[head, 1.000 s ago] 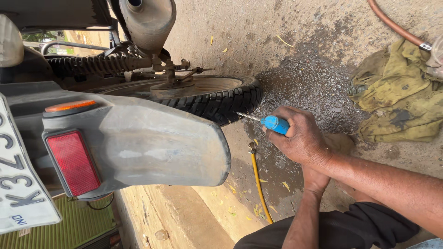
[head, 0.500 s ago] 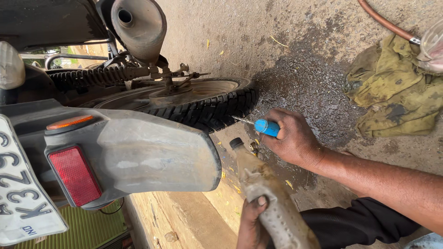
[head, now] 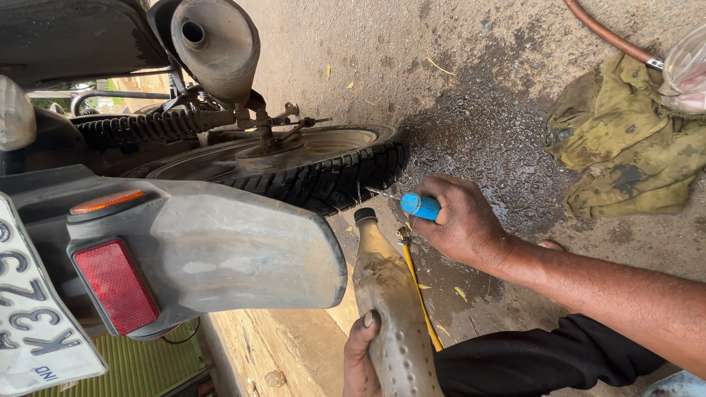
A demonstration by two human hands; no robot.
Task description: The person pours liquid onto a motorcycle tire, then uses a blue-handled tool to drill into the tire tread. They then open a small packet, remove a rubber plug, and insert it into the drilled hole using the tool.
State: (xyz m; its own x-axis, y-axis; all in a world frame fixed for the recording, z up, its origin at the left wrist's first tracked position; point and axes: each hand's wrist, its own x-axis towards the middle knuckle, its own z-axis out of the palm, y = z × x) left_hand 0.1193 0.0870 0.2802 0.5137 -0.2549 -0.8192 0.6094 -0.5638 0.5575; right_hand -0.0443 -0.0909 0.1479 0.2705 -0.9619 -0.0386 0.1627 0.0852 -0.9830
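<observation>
My right hand (head: 471, 228) grips a blue-handled tool (head: 421, 206) whose thin metal tip is pressed against the tread of a motorcycle's rear tyre (head: 331, 180). My left hand (head: 360, 353) comes in from the bottom edge and holds a grimy plastic bottle (head: 386, 294). The bottle's dark open neck points toward the tyre, just beside the tool. A thin yellow hose (head: 419, 294) runs along the ground between the bottle and my right forearm.
A grey rear mudguard (head: 220, 250) with a red tail light (head: 114, 283) fills the left. The exhaust pipe (head: 217, 44) sticks out above the wheel. A dirty olive rag (head: 625, 147) and a brown hose (head: 603, 33) lie on the wet concrete.
My left hand has brought the bottle in from the bottom edge and raised it close to the tyre. My right hand has kept the tool at the tread.
</observation>
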